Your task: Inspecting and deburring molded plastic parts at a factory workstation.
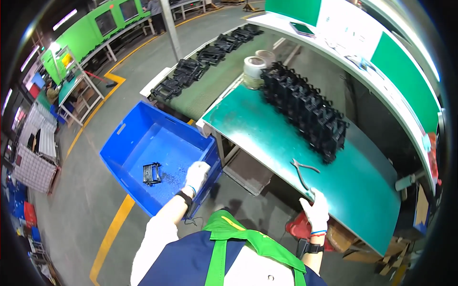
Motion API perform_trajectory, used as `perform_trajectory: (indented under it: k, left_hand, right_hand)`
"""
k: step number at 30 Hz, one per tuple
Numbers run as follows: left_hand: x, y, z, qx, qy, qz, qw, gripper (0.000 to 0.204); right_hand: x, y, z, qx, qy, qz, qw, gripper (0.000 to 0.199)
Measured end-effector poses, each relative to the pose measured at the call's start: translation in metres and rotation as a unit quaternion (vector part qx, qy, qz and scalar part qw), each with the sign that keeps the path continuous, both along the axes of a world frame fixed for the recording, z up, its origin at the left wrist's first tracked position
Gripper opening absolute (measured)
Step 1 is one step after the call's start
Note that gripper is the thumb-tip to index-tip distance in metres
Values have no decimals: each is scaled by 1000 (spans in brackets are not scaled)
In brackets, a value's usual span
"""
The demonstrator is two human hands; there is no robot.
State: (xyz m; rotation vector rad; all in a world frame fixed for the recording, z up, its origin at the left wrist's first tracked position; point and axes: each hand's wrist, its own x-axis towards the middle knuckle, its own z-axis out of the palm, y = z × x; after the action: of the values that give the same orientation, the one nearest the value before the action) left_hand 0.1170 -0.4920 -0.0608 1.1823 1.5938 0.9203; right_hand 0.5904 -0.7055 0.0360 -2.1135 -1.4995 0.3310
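Note:
My left hand [197, 176], in a white glove, is over the near right side of a blue bin [120, 127]. Its fingers look curled in; whatever they may hold is hidden. Inside the bin lies one black plastic frame part [151, 173] beside scattered small black bits [174, 176]. My right hand [317, 212], also gloved, is at the front edge of the green-topped table [253, 126], thumb apart from the fingers. Just beyond its fingertips lie cutting pliers [300, 173], handles spread. A long row of black plastic parts [305, 112] stands farther back on the table.
A conveyor belt [210, 88] carries several black parts [188, 71] beyond the bin. Rolls of clear tape [254, 69] stand at the table's far left corner. A white shelf [362, 71] curves along the back with a phone [302, 29]. A red container [299, 226] sits under the table.

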Motion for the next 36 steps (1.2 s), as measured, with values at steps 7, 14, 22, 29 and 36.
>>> perform_trajectory:
  k: [7, 14, 22, 29, 36]
  left_hand:
    - [-135, 227, -7, 47, -188, 325, 925, 17]
    - [-223, 429, 10, 46, -116, 371, 920, 53]
    - [-219, 479, -27, 30, -171, 337, 925, 59]
    - [-269, 345, -130, -62, -170, 439, 880, 58]
    - [-330, 217, -237, -267, 64, 369, 888, 67]
  right_hand:
    - [-7, 123, 14, -142, -136, -32, 980, 92]
    - [-6, 163, 24, -291, -171, -57, 940, 86]
    - [-19, 183, -4, -267, -212, -126, 932, 63]
    - [-11, 191, -32, -163, -199, -130, 957, 49]
    - [21, 190, -48, -200, -218, -140, 945, 43]
